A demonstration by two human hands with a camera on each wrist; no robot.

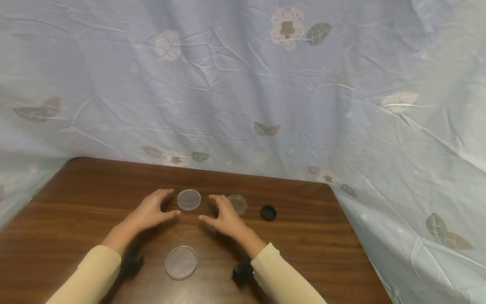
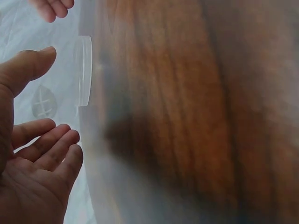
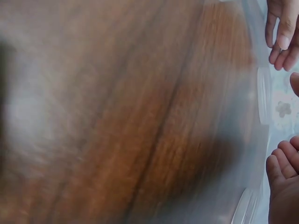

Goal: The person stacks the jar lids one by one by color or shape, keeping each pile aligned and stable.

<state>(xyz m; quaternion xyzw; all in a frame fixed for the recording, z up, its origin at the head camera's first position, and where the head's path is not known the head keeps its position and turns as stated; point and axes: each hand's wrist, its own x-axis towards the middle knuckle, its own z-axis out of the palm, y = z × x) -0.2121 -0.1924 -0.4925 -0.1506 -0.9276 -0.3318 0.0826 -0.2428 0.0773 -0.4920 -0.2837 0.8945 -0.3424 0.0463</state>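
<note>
A clear, shallow petri dish (image 1: 188, 199) lies on the dark wooden table between my two hands, touching neither. To its left is my left hand (image 1: 153, 212), thumb and fingers spread apart and holding nothing. My right hand (image 1: 227, 217) is on the other side, also spread and without anything in its grasp. Just behind the right fingers, partly covered by them in the head view, sits a second clear dish (image 1: 240, 205). Seen edge-on, the middle dish (image 2: 85, 70) appears beyond the left thumb in the left wrist view.
Nearer to me, between the forearms, lies a larger-looking clear round dish or lid (image 1: 181, 262). A small black round cap-like piece (image 1: 268, 213) rests to the right. The wooden table (image 1: 303, 249) meets a patterned pale blue cloth (image 1: 235, 84) at its back and sides.
</note>
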